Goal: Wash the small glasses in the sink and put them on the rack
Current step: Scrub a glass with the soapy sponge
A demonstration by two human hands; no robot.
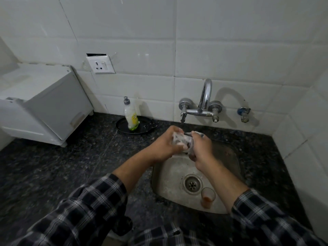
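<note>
Two glasses here. Sudsy glass (pixel 182 141) clasped from both ends, left grip (pixel 162 145) and right grip (pixel 200 148) curled round it, above the sink (pixel 168 174) by the tap (pixel 205 96). Light but slick and breakable, so hold round the wall. Other glass (pixel 208 197) upright near the drain (pixel 192 183), orange dregs inside.

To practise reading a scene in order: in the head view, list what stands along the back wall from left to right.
White appliance → wall socket → dish soap bottle → tap → blue-handled valve.
</note>
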